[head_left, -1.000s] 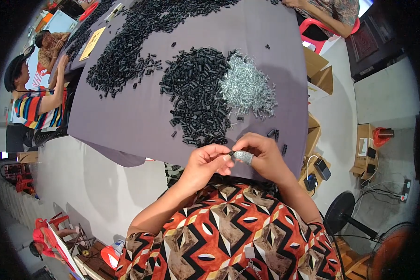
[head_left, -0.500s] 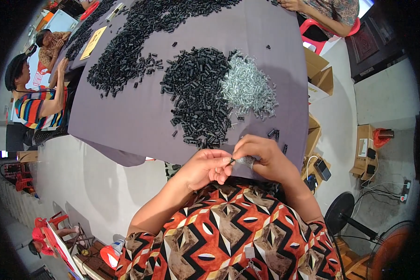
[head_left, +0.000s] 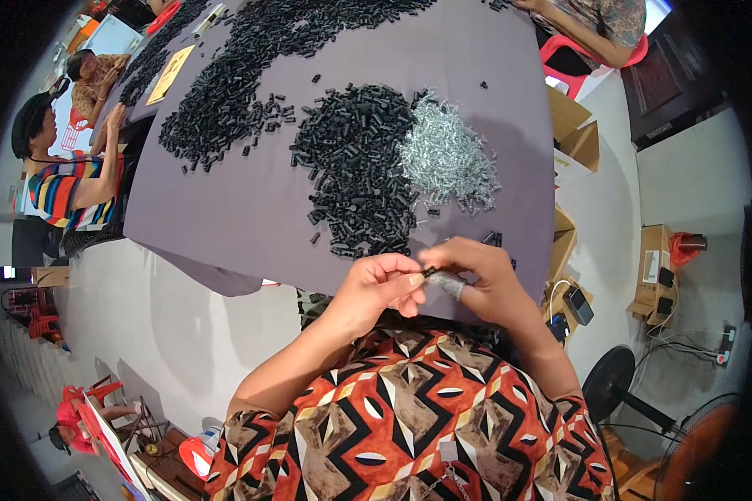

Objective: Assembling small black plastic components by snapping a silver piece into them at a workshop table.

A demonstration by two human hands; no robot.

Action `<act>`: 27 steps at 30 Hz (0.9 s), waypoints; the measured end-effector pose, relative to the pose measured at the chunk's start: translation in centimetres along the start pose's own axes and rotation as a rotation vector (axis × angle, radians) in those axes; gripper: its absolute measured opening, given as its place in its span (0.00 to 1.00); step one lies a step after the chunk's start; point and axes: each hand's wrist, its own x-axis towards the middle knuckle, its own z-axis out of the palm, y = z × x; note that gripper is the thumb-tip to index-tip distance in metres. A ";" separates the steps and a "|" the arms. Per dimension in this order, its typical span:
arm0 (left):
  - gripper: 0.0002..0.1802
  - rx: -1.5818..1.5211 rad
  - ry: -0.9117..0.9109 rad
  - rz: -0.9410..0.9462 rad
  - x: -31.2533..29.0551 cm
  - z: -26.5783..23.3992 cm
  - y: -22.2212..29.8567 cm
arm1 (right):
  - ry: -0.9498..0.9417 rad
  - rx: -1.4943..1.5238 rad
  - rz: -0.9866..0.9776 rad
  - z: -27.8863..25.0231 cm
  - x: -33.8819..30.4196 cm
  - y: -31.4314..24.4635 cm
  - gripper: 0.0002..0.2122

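Just past the table's near edge, my left hand (head_left: pixel 378 290) pinches a small black plastic cylinder (head_left: pixel 429 271) between thumb and forefinger. My right hand (head_left: pixel 480 280) is right beside it, fingers curved toward the piece; its fingertips are smeared by motion, so whether they touch it is unclear. A greyish wrap (head_left: pixel 448 286) covers the right thumb. Beyond my hands lies a heap of short black plastic cylinders (head_left: pixel 355 167). Against its right side sits a pile of small shiny metal springs (head_left: pixel 449 154).
A larger heap of black pieces (head_left: pixel 217 108) spreads over the grey tablecloth (head_left: pixel 226 213). Several people sit around the table, including one in a striped shirt (head_left: pixel 75 188). Cardboard boxes (head_left: pixel 575 134) and a black fan (head_left: pixel 610 380) stand on my right.
Both hands have shifted slightly right and the black cylinder with them. My right fingertips have moved from a pinch at the cylinder into a blurred motion beside it.
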 end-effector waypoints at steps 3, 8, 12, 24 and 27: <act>0.08 0.037 0.059 0.048 -0.2 0.5 0.1 | 0.162 0.234 0.177 0.5 -0.7 1.0 0.19; 0.08 0.080 0.111 0.108 -0.5 0.7 0.0 | 0.187 0.133 0.170 0.0 -1.0 0.8 0.11; 0.07 0.153 0.133 0.166 -0.7 1.5 -0.1 | 0.130 -0.012 0.154 -0.1 -0.7 0.3 0.08; 0.08 0.055 0.051 0.089 -0.3 0.6 -0.6 | 0.146 -0.225 -0.031 1.2 -0.4 0.4 0.10; 0.09 -0.052 0.019 0.029 -0.3 0.1 -0.9 | 0.117 -0.272 -0.067 1.1 -0.5 0.5 0.13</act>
